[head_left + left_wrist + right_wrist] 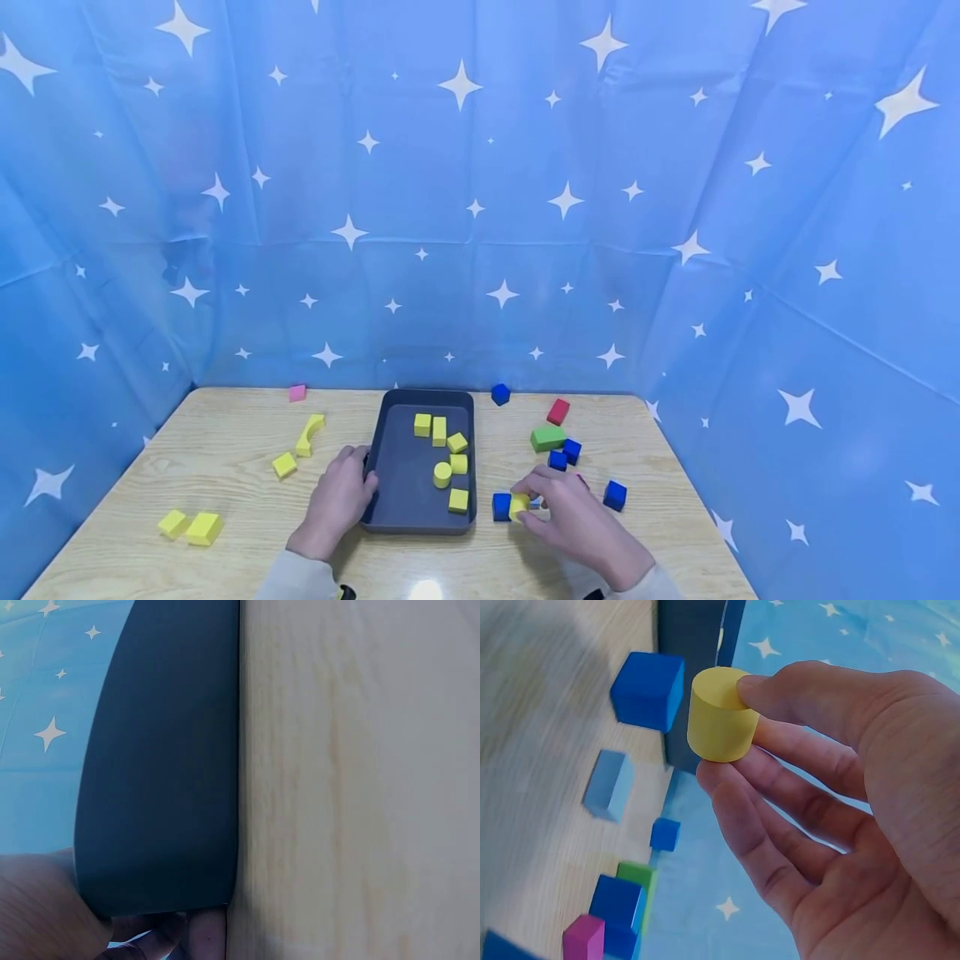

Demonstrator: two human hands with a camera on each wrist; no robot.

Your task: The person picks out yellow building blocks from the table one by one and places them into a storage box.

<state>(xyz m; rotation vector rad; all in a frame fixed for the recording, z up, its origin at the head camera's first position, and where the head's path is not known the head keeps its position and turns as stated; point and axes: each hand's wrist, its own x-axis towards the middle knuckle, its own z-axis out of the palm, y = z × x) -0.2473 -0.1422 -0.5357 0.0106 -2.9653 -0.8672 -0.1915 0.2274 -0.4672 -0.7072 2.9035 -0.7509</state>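
My right hand [570, 512] pinches a yellow cylinder [721, 727] between thumb and fingers, right of the tray. Close beside the cylinder in the head view is a blue block [501, 507]. A light blue block [607, 785] lies on the table near that hand in the right wrist view. With my left hand [337, 496] I hold the left side of a dark grey tray [397, 492]; its dark outer wall [165, 765] fills much of the left wrist view. Several yellow blocks, among them a short cylinder [442, 475], lie inside along the tray's right half.
On the left lie a yellow arch [306, 437], a yellow cube [284, 465], two more yellow blocks [204, 528] and a pink block [297, 392]. Right of the tray are a green block [547, 438], a red block [558, 411] and several blue blocks [615, 496]. A starry blue curtain [420, 192] surrounds the table.
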